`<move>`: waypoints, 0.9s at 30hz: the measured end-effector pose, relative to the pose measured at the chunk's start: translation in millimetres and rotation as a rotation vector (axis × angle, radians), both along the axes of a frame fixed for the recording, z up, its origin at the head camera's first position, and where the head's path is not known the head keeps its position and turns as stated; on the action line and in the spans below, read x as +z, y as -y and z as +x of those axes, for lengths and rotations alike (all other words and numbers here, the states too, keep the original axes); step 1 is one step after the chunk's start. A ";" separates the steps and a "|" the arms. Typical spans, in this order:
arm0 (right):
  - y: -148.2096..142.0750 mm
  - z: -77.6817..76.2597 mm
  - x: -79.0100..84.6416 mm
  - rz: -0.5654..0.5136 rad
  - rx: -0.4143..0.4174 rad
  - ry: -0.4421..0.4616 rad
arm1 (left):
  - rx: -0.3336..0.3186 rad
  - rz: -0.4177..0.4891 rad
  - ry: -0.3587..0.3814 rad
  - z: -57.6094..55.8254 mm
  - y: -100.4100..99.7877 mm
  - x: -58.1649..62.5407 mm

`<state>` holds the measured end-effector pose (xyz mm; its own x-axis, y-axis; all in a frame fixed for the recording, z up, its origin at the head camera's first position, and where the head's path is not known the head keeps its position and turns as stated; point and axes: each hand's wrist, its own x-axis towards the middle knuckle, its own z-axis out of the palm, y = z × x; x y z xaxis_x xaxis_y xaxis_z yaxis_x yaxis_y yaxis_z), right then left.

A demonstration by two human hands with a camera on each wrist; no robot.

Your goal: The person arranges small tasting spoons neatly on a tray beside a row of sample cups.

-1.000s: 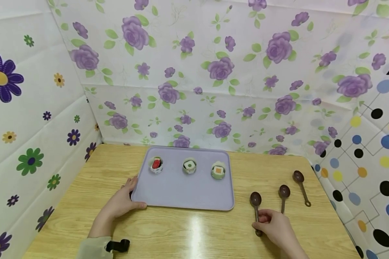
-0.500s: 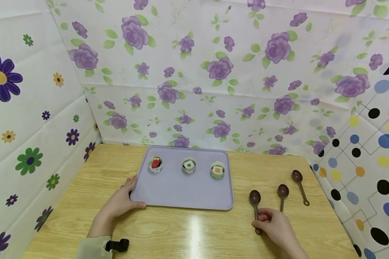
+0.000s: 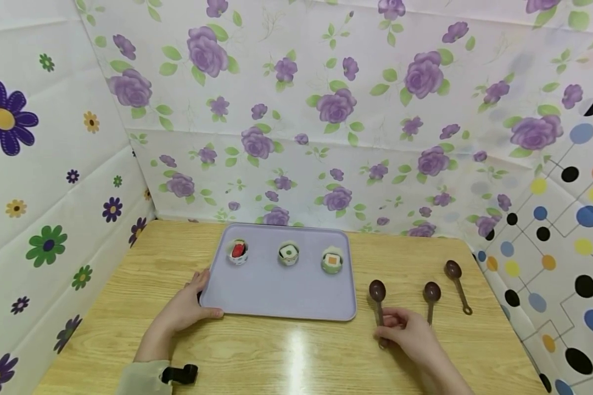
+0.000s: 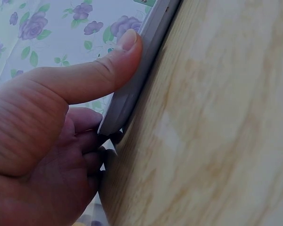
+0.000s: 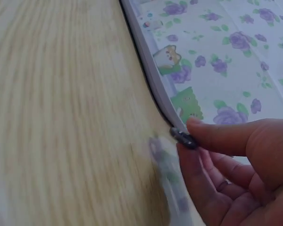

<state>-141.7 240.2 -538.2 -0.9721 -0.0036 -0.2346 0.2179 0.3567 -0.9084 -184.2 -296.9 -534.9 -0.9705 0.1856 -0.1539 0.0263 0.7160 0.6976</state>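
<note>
The left hand (image 3: 184, 306) grips the near left corner of the lilac tray (image 3: 277, 299), thumb along the near edge. On the tray's far half stand a cup (image 3: 238, 263) with a red piece (image 3: 238, 250) and two more cups (image 3: 289, 263). Just right of the tray, the right hand (image 3: 409, 333) pinches a brown spoon (image 3: 379, 305) by its handle. Farther right of the tray, two other spoons (image 3: 432, 293) lie on the counter (image 3: 247, 354).

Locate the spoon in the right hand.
In the head view, the held spoon is just right of the purple tray, left of the middle spoon.
</note>
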 end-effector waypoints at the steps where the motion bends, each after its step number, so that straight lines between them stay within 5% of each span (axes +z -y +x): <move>1: 3.2 -1.4 0.1 -0.057 0.015 -0.002 | 0.004 -0.001 0.004 0.1 -0.1 0.1; 5: 21.6 -7.1 -2.1 -0.192 0.091 -0.015 | 0.004 -0.007 0.006 0.3 -0.7 1.6; 16: 98.6 -18.1 1.1 -0.355 0.240 -0.020 | -0.003 -0.013 0.001 1.2 -1.8 2.4; 27: 168.7 -39.7 -1.4 -0.314 0.284 -0.095 | -0.001 -0.005 0.000 1.1 -0.4 0.6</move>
